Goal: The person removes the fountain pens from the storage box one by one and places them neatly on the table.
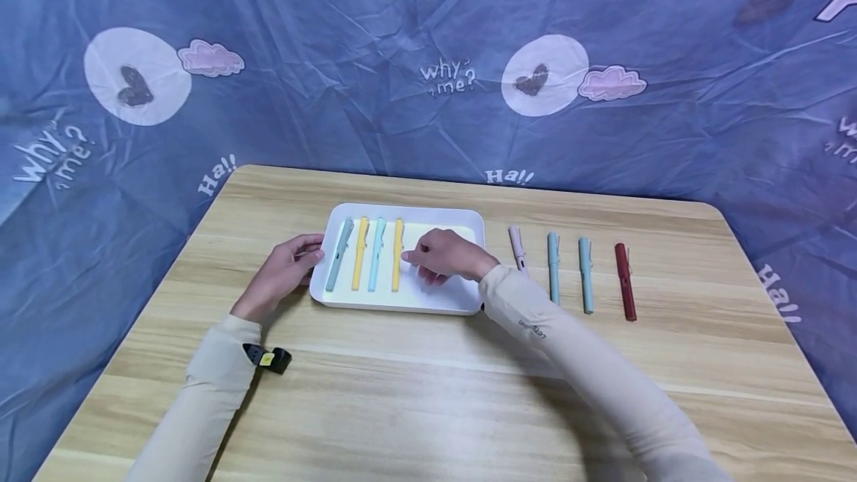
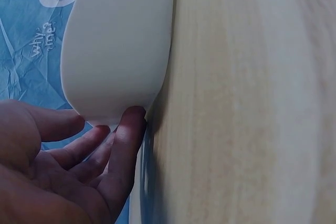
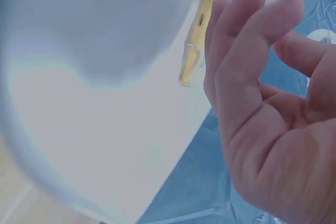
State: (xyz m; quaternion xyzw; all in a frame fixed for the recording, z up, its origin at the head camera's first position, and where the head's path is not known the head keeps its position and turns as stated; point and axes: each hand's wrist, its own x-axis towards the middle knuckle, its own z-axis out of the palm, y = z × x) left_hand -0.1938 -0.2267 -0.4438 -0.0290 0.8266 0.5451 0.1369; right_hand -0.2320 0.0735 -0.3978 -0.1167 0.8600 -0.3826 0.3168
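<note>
Table [image 1: 402, 385], wood-grain. Tray [image 1: 395, 308], white, near table's far edge. Left hand [image 1: 284, 270]: grip holding tray end toward table's left edge. Right hand [image 1: 451, 253]: grip loosely curved, nothing held, beside yellow pen [image 1: 397, 270] in tray. Loose pens [image 1: 586, 277]: four, toward table's far right corner.

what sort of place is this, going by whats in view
Probably a makeshift indoor workspace or filming spot: a wood-grain table bears a white tray of pens, with a creased, printed blue backdrop behind.
</note>
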